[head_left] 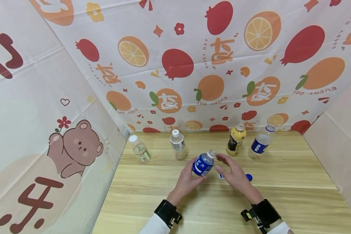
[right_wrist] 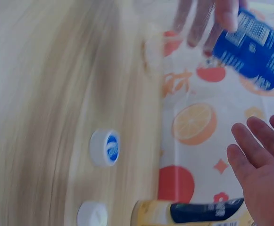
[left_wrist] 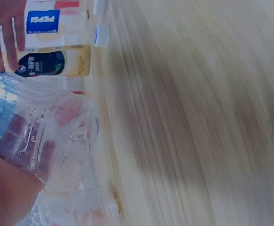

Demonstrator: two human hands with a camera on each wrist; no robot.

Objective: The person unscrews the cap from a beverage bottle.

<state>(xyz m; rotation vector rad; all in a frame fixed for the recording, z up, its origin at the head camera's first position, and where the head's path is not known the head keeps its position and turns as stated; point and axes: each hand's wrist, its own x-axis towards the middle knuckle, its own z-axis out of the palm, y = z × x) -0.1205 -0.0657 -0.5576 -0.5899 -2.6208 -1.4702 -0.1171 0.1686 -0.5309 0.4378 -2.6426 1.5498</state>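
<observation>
My left hand (head_left: pixel 185 180) grips a clear plastic bottle with a blue label (head_left: pixel 203 165), tilted with its pale neck up and to the right. In the left wrist view the clear base of this bottle (left_wrist: pixel 63 136) points toward the table, with drops inside its wall. My right hand (head_left: pixel 235 174) is beside the neck, fingers spread and slightly bent. The right wrist view shows that hand (right_wrist: pixel 269 165) with nothing in its palm, apart from the blue label (right_wrist: pixel 254 49). A white cap with blue print (right_wrist: pixel 104 148) lies on the table close by.
Behind my hands stand a white-capped bottle with a green label (head_left: pixel 141 151), a clear white-capped bottle (head_left: pixel 179 146), a yellow bottle (head_left: pixel 235 140) and a capless Pepsi bottle (head_left: pixel 261 143). A blue cap (head_left: pixel 249 177) lies near my right wrist. A fruit-print cloth (head_left: pixel 178 91) hangs along the wooden table's back edge.
</observation>
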